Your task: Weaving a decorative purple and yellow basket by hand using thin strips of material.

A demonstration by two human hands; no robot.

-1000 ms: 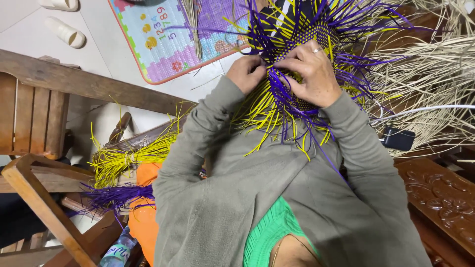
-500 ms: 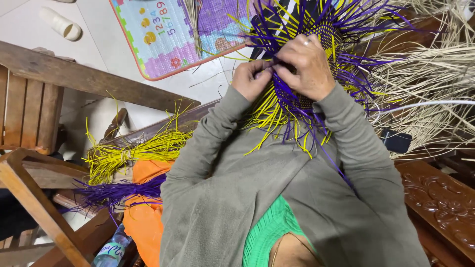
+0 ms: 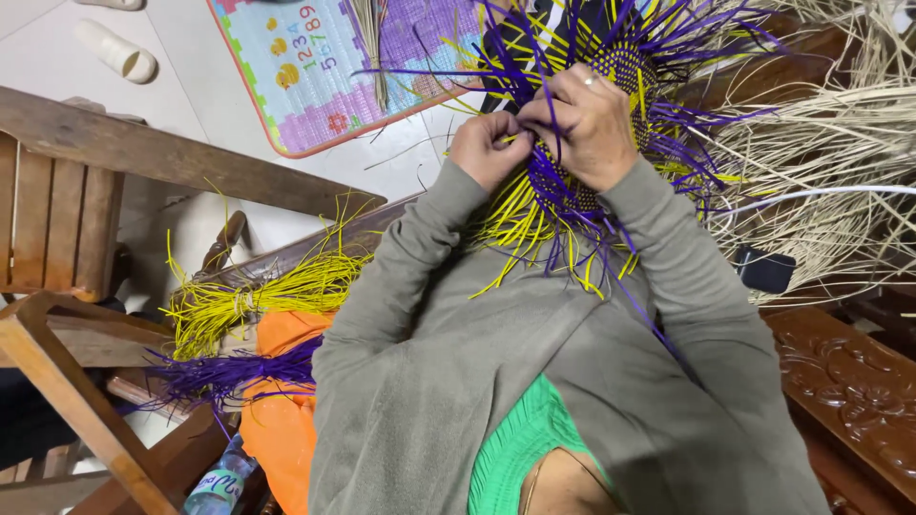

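while the left hand [image 3: 489, 148] pinches a yellow strip [image 3: 520, 205] and the right hand [image 3: 590, 124] grips the purple-and-yellow woven piece [image 3: 625, 72] far right, a slipped strand could loosen the weave.

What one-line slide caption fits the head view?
Both hands, left hand and right hand, pinch strands of a purple-and-yellow woven piece, loose yellow strips bundled nearby.

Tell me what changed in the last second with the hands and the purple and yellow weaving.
The left hand moved in toward the right hand, so the two now meet at one spot on the purple and yellow weaving, pinching strands there. The right hand kept its place on the woven part. The loose yellow strand bundle and play mat stayed put.
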